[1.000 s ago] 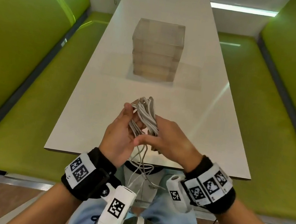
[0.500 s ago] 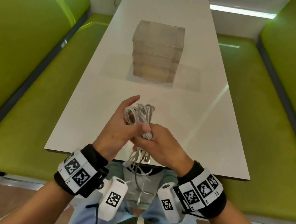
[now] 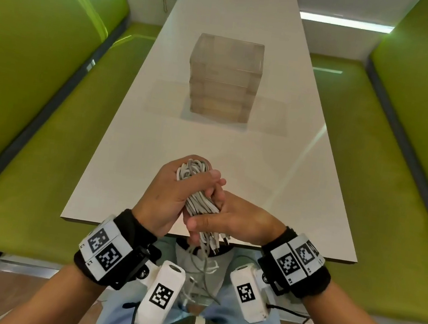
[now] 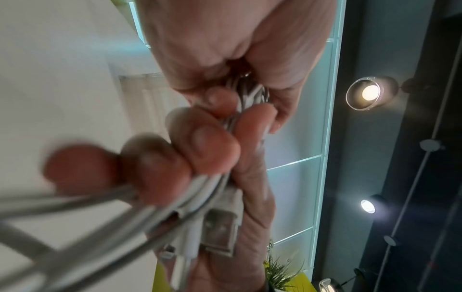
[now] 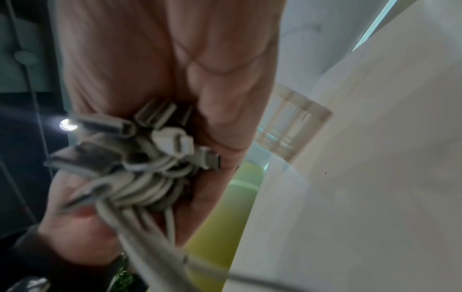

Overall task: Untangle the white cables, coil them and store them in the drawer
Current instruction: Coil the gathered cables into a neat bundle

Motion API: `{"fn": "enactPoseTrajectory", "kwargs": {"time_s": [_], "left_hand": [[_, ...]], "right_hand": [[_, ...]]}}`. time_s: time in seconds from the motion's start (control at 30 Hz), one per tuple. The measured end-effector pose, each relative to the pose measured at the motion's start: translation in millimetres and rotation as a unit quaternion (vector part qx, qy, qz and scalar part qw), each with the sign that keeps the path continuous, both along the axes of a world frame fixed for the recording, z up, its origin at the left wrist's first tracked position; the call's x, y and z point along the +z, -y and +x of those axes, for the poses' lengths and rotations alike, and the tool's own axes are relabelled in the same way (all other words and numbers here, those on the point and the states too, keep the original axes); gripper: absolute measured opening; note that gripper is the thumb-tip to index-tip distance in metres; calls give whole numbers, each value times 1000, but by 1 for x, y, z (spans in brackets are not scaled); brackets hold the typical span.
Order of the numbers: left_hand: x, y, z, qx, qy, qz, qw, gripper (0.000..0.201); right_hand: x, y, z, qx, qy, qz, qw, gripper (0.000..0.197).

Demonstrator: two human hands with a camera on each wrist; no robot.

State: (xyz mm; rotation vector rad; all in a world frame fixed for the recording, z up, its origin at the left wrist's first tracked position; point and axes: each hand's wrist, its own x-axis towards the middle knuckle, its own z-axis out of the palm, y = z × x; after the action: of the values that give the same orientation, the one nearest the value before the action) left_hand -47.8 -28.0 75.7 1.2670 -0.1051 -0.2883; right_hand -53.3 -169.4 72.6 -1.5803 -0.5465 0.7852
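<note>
The white cables (image 3: 197, 192) sit bunched between our hands above the near edge of the tabletop (image 3: 275, 171). Our left hand (image 3: 166, 196) curls around the looped upper part; our right hand (image 3: 237, 218) grips the lower part, plug ends dangling below. The clear drawer unit (image 3: 224, 77) stands well apart, mid-tabletop.

We grip the bundle of white cables (image 3: 197, 190) in both hands, left hand (image 3: 171, 197) around its upper loops, right hand (image 3: 240, 218) lower, plug ends dangling past the tabletop (image 3: 287, 186) edge. The clear drawer unit (image 3: 224, 78) stands farther back.
</note>
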Motion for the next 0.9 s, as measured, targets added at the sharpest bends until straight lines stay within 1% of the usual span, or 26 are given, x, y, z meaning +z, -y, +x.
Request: {"fn": "enactPoseTrajectory", "kwargs": {"time_s": [0.07,0.2,0.3,0.33,0.37,0.4,0.47,0.5,0.53,0.57,0.6,0.63,0.67,0.7,0.77,0.8,0.9], "left_hand": [[3,0,1,8,2,-1,1000,13],[4,1,3,5,12,-4,1000,13],[3,3,3,3,20,17,1000,14],[3,3,4,-2,27,19,999,15],[1,2,5,-12,37,16,999,21],[-2,0,7,-24,48,16,998,38],[-12,-6,10,-59,51,18,997,90],[-16,-8,9,-79,41,29,996,109],[-21,-9,6,-103,35,58,992,116],[-25,-9,1,-132,37,99,986,111],[-30,-9,-3,-164,45,139,976,96],[-33,-8,-7,-186,51,166,967,75],[-33,-6,-9,-195,49,174,964,56],[-32,-5,-11,-196,34,163,966,45],[-28,-3,-14,-189,-8,116,975,39],[-27,-3,-15,-188,-18,109,976,38],[-23,-5,-15,-205,-27,129,970,37]], "right_hand": [[-3,-3,-1,-21,17,3,1000,17],[-7,-5,-6,-69,1,42,997,6],[-11,-5,-8,-87,-15,53,995,10],[-12,-5,-8,-87,-5,45,995,10],[-11,-4,-8,-87,13,34,996,14],[-9,-3,-7,-94,28,32,995,20],[-5,1,-4,-139,39,59,988,24],[-2,5,-1,-169,47,80,981,25],[1,8,1,-192,50,101,975,22],[4,12,4,-206,46,125,969,20],[7,15,6,-217,28,151,964,19],[9,18,8,-223,1,183,958,17],[11,20,10,-227,-24,210,951,13],[13,21,10,-231,-34,226,946,12],[13,22,10,-236,-29,229,944,16],[13,22,11,-244,-20,222,944,17],[13,25,11,-284,9,185,941,20]]}}
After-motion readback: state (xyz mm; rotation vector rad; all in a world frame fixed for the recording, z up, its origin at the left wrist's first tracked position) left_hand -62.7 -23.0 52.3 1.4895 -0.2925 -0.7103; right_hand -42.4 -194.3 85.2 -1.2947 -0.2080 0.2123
